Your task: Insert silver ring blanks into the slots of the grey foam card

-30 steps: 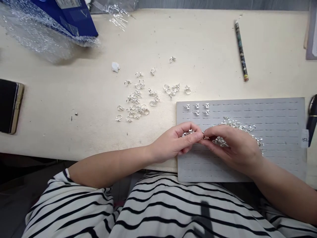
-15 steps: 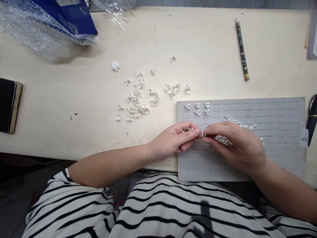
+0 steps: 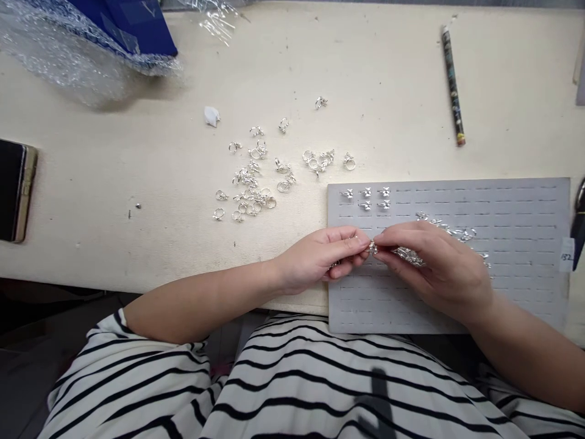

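Observation:
Between the fingertips of my left hand (image 3: 326, 256) and my right hand (image 3: 436, 268) is a small silver ring (image 3: 373, 247), pinched from both sides. Another bit of silver shows in the curled fingers of my left hand. Both hands are over the grey slotted ring display board (image 3: 493, 305). Several silver rings (image 3: 365, 192) stand in slots near its upper left corner. A pile of loose silver rings (image 3: 450, 230) lies on the board, partly hidden by my right hand.
Many loose rings (image 3: 256, 201) are scattered on the pale table (image 3: 137, 146) left of the board. A patterned pencil (image 3: 453, 85) lies at the back right, a phone (image 3: 17, 190) at the left edge. Bubble wrap (image 3: 91, 73) and a blue packet (image 3: 132, 24) occupy the back left.
The whole view has shifted slightly. My fingers have turned the pinched ring a little, and my left fingers have curled somewhat differently. The rings in the board's slots are the same.

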{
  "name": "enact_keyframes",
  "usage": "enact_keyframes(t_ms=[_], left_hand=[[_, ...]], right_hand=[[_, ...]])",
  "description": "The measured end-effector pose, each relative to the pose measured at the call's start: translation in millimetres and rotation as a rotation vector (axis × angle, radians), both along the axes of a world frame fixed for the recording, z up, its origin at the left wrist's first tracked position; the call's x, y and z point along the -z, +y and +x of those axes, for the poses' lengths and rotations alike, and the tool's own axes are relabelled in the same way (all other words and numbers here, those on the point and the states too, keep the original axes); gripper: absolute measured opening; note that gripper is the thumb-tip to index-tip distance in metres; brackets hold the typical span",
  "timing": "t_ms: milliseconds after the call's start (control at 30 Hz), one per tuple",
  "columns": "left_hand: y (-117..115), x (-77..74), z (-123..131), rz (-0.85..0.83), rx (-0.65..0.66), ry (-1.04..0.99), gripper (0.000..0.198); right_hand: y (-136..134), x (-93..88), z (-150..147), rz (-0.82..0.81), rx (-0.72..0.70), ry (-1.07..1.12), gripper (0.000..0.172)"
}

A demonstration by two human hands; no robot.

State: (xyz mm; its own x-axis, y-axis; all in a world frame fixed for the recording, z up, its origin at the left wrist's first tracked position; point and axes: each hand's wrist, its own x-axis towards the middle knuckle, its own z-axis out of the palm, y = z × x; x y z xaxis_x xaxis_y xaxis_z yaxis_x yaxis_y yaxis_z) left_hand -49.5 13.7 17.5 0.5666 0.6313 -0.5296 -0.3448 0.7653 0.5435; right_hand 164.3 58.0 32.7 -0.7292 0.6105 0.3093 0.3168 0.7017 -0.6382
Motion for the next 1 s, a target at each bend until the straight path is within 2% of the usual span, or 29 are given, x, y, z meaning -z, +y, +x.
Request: enact_keyframes(t_ms=[367, 533, 700, 833, 900, 1000], left_hand=[[0.0, -0.2, 0.0, -0.022, 0.011, 0.009, 0.028], [-0.9, -1.1, 0.3, 0.018, -0.002, 0.012, 0.029], [-3.1, 0.2, 0.0, 0.071, 0.008, 0.056, 0.025], [-3.7, 0.2, -0.3, 0.089, -0.017, 0.108, 0.024], [-3.0, -0.7, -0.5, 0.087, -0.024, 0.126, 0.027], [-1.5, -2.6, -1.5, 0.074, 0.018, 0.154, 0.035]], right_hand=[[-0.3, -1.8, 0.8, -0.026, -0.036, 0.019, 0.037], [-1.0, -3.1, 0.3, -0.034, 0.015, 0.017, 0.031], [-1.9, -4.7, -2.3, -0.123, 0.075, -0.01, 0.012], [-2.4, -4.8, -2.9, -0.188, 0.118, 0.015, 0.012], [0.6, -5.1, -0.5, -0.153, 0.143, 0.017, 0.015], [11.2, -4.7, 7.0, 0.032, 0.267, -0.026, 0.023]])
